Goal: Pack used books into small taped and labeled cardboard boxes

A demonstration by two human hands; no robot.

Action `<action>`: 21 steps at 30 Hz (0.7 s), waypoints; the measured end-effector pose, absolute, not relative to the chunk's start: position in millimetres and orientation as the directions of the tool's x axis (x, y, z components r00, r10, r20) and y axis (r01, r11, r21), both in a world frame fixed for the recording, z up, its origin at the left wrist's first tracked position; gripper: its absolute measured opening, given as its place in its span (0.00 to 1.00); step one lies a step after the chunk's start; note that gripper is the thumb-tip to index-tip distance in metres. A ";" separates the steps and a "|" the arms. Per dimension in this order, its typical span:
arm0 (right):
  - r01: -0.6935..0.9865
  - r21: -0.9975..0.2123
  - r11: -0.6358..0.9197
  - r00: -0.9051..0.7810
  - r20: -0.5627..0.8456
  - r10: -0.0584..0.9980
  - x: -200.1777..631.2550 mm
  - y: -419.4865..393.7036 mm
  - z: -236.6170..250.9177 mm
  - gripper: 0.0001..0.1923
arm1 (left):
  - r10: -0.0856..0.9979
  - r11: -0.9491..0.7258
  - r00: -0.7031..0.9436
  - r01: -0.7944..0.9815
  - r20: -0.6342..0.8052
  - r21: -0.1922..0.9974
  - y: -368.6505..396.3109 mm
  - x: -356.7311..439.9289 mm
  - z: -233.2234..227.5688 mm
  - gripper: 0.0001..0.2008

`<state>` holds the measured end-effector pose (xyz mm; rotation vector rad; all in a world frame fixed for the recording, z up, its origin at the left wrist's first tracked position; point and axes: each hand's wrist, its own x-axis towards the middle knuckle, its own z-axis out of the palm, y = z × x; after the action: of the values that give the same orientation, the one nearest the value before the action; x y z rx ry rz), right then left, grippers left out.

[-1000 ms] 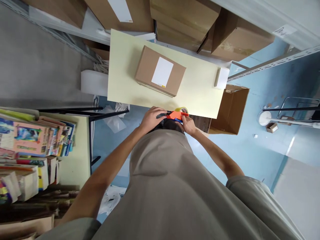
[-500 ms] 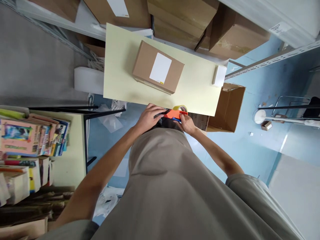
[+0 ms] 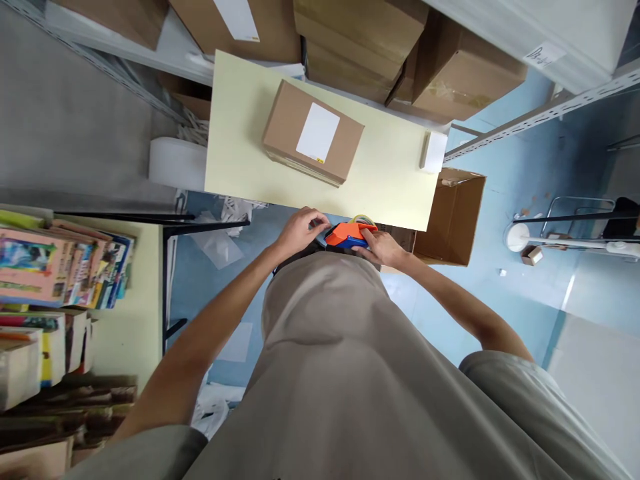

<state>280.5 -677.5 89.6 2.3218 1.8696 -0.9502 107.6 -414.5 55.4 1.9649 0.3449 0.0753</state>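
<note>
An orange and blue tape dispenser point(image 3: 345, 233) with a roll of yellowish tape point(image 3: 364, 219) is gripped in my right hand point(image 3: 384, 247), close to my body at the table's front edge. Beside the dispenser's dark left end is my left hand point(image 3: 301, 231), its thumb and fingertips pinched together. Whether a tape end is between them is too small to tell. On the pale yellow table point(image 3: 240, 167) beyond lies a closed brown carton point(image 3: 285, 123) with a white label point(image 3: 318, 132); neither hand touches it.
A small white box point(image 3: 433, 152) sits at the table's right end. Below that end stands an open cardboard box point(image 3: 453, 220). Large cartons point(image 3: 360, 47) fill the shelf behind. Stacked books point(image 3: 95, 267) are on a table at left, with a black metal frame point(image 3: 205, 228) projecting from it.
My left hand has come off the dispenser's left end and drawn slightly left, fingers now pinched. My right hand has tilted the dispenser, showing more of its blue side.
</note>
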 end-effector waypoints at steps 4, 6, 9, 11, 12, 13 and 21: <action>0.904 -0.297 -0.306 0.089 -0.570 0.817 299.4 -674.5 106.7 0.35 | 0.338 -0.326 0.937 0.200 -0.084 0.924 -425.5 113.3 36.5 0.07; 0.908 -0.242 -0.343 0.128 -0.618 0.776 313.7 -683.8 111.1 0.35 | 0.406 -0.299 0.910 0.218 -0.083 0.929 -423.7 118.7 24.4 0.09; 0.900 -0.136 -0.414 0.227 -0.665 0.711 341.4 -708.0 111.3 0.36 | 0.563 -0.251 0.822 0.270 -0.087 0.930 -411.1 128.3 3.6 0.11; 0.891 -0.067 -0.449 0.296 -0.665 0.686 359.9 -722.0 107.1 0.37 | 0.636 -0.228 0.767 0.296 -0.089 0.927 -402.7 137.1 -10.6 0.12; 0.888 -0.038 -0.458 0.325 -0.654 0.683 367.9 -726.2 103.7 0.37 | 0.663 -0.219 0.744 0.303 -0.087 0.927 -400.3 142.5 -17.3 0.11; 0.886 -0.013 -0.464 0.349 -0.641 0.684 374.8 -728.1 99.6 0.38 | 0.689 -0.210 0.720 0.307 -0.082 0.928 -399.4 148.6 -23.6 0.11; 0.886 0.038 -0.461 0.396 -0.578 0.713 401.4 -704.2 60.5 0.37 | 0.832 -0.210 0.554 0.340 -0.015 0.917 -409.2 183.3 -58.5 0.08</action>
<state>401.4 -704.2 60.5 2.3187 1.3879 -0.7089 183.3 -409.2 -58.5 1.7893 0.9695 0.6156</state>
